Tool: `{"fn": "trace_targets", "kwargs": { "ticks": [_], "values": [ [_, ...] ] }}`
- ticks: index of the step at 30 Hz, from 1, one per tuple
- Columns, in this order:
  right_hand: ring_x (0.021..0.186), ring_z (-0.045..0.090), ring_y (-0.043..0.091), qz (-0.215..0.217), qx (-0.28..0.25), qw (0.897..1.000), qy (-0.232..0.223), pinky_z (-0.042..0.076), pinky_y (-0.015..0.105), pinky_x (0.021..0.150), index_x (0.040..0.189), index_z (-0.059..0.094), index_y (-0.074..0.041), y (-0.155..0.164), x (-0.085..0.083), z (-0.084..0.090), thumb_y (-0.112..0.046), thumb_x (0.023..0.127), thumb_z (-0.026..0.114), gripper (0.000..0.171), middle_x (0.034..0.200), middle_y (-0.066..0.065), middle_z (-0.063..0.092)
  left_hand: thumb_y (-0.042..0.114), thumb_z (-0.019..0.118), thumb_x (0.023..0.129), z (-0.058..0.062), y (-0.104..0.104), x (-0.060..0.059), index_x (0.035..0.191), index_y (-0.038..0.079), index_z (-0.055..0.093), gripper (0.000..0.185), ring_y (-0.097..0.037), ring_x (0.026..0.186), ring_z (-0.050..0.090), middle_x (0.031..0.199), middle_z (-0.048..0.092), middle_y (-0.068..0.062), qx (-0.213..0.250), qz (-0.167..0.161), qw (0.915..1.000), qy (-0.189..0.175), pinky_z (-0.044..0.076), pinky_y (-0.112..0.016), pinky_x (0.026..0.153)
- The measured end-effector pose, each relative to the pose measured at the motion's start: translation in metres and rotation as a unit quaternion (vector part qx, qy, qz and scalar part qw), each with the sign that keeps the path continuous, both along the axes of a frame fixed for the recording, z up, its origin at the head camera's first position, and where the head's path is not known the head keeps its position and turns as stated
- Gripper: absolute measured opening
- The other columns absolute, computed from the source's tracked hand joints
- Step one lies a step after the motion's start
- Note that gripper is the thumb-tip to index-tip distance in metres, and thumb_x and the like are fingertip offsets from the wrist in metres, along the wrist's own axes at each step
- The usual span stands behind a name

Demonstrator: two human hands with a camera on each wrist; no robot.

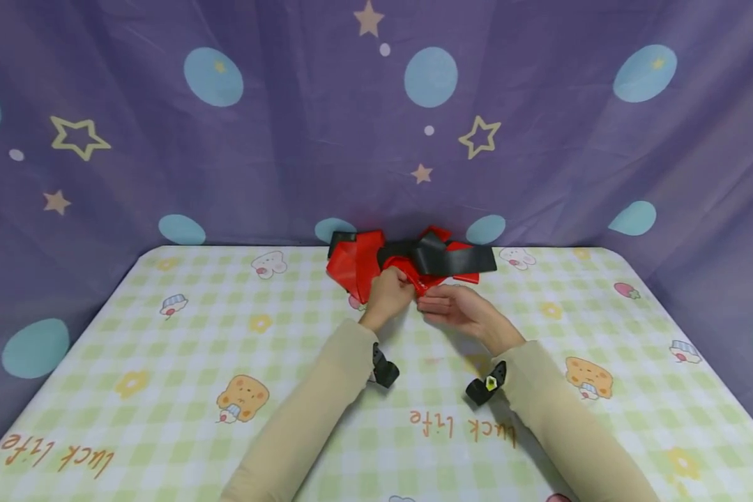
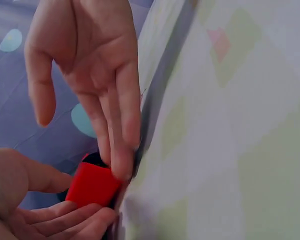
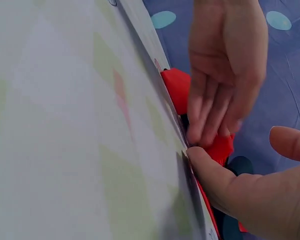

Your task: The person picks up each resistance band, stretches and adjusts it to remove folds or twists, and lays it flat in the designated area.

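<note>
A bundle of flat red and black strips [image 1: 360,261], glossy and folded over one another, lies at the far edge of the table; its exact kind is unclear. My left hand [image 1: 390,298] pinches a red fold of it, and in the left wrist view the red piece [image 2: 92,185] sits between the thumb and fingers. Just to the right, my right hand [image 1: 461,312] has its fingers extended, their tips by the front of the red material. The right wrist view shows its thumb [image 3: 290,142] apart from the fingers. Part of the bundle is hidden behind the hands.
A checked cloth [image 1: 182,362] with cartoon prints covers the table. Behind it hangs a purple curtain [image 1: 326,139] with stars and blue ovals, close against the back edge. A black wrist device [image 1: 384,367] sits on the left wrist, and another [image 1: 486,383] on the right.
</note>
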State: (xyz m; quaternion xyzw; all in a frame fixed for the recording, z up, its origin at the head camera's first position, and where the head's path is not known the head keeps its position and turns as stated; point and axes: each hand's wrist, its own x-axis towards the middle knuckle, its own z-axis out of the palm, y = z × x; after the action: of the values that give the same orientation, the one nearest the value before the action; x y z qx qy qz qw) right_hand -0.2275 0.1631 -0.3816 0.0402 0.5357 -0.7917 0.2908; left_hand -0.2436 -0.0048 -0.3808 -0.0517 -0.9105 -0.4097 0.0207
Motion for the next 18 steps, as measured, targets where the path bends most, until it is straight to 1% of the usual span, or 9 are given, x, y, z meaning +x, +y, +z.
{"fn": "trace_targets", "kwargs": {
  "ticks": [2, 4, 7, 10, 12, 15, 17, 18],
  "values": [
    [0.099, 0.064, 0.017, 0.001, -0.012, 1.0, -0.001, 0.04, 0.04, 0.107, 0.089, 0.064, -0.009, -0.003, 0.0, -0.002, -0.009, 0.1, 0.037, 0.03, 0.104, 0.009, 0.067, 0.016, 0.063, 0.086, -0.001, 0.004, -0.001, 0.093, -0.001, 0.066, 0.018, -0.032, 0.087, 0.066, 0.09, 0.071, -0.013, 0.013, 0.023, 0.9996, -0.004, 0.053, -0.039, 0.076],
    [0.097, 0.065, 0.017, -0.001, -0.023, 1.0, -0.003, 0.047, 0.035, 0.099, 0.088, 0.065, -0.01, -0.005, 0.001, -0.003, -0.009, 0.099, 0.037, 0.031, 0.101, 0.008, 0.068, 0.02, 0.066, 0.086, -0.002, 0.007, -0.004, 0.089, 0.001, 0.068, 0.02, -0.031, 0.086, 0.066, 0.086, 0.071, -0.012, 0.034, 0.051, 0.998, -0.015, 0.053, -0.039, 0.076],
    [0.096, 0.066, 0.017, -0.003, -0.036, 0.999, -0.002, 0.051, 0.032, 0.093, 0.089, 0.065, -0.007, -0.007, 0.002, -0.005, -0.008, 0.099, 0.037, 0.029, 0.099, 0.008, 0.069, 0.022, 0.068, 0.084, -0.004, 0.009, -0.008, 0.081, 0.004, 0.069, 0.018, -0.03, 0.082, 0.066, 0.078, 0.07, -0.01, 0.058, 0.096, 0.9932, -0.031, 0.053, -0.037, 0.073],
    [0.095, 0.066, 0.018, -0.013, -0.048, 0.999, -0.009, 0.051, 0.032, 0.093, 0.091, 0.064, -0.005, -0.009, 0.003, -0.006, -0.008, 0.099, 0.037, 0.029, 0.098, 0.009, 0.069, 0.016, 0.069, 0.08, -0.005, 0.01, -0.009, 0.08, 0.005, 0.068, 0.011, -0.029, 0.081, 0.065, 0.075, 0.069, -0.009, 0.074, 0.127, 0.9883, -0.042, 0.053, -0.036, 0.072],
    [0.095, 0.066, 0.019, -0.029, -0.058, 0.998, -0.019, 0.048, 0.033, 0.098, 0.093, 0.063, -0.003, -0.011, 0.004, -0.007, -0.007, 0.099, 0.037, 0.027, 0.097, 0.009, 0.069, 0.013, 0.068, 0.078, -0.005, 0.01, -0.01, 0.08, 0.005, 0.067, 0.008, -0.028, 0.077, 0.066, 0.075, 0.068, -0.009, 0.085, 0.138, 0.9858, -0.044, 0.054, -0.034, 0.07],
    [0.093, 0.067, 0.018, -0.067, -0.068, 0.995, -0.041, 0.041, 0.034, 0.103, 0.098, 0.059, -0.001, -0.015, 0.005, -0.007, -0.006, 0.1, 0.038, 0.022, 0.095, 0.009, 0.069, 0.012, 0.067, 0.077, -0.002, 0.009, -0.009, 0.082, 0.005, 0.066, 0.008, -0.025, 0.068, 0.068, 0.075, 0.069, -0.01, 0.113, 0.149, 0.9814, -0.043, 0.054, -0.033, 0.068],
    [0.091, 0.067, 0.018, -0.095, -0.083, 0.991, -0.051, 0.039, 0.033, 0.104, 0.1, 0.057, 0.0, -0.017, 0.005, -0.008, -0.005, 0.1, 0.038, 0.019, 0.092, 0.009, 0.07, 0.012, 0.067, 0.077, 0.001, 0.009, -0.008, 0.083, 0.006, 0.066, 0.009, -0.023, 0.064, 0.068, 0.075, 0.071, -0.009, 0.128, 0.15, 0.9796, -0.04, 0.054, -0.031, 0.066],
    [0.089, 0.068, 0.018, -0.108, -0.093, 0.988, -0.056, 0.04, 0.032, 0.103, 0.1, 0.056, 0.0, -0.018, 0.004, -0.008, -0.004, 0.1, 0.039, 0.018, 0.091, 0.009, 0.07, 0.012, 0.066, 0.077, 0.003, 0.009, -0.007, 0.083, 0.006, 0.066, 0.009, -0.022, 0.064, 0.069, 0.076, 0.071, -0.009, 0.135, 0.147, 0.9791, -0.039, 0.055, -0.031, 0.066]
  ]
}}
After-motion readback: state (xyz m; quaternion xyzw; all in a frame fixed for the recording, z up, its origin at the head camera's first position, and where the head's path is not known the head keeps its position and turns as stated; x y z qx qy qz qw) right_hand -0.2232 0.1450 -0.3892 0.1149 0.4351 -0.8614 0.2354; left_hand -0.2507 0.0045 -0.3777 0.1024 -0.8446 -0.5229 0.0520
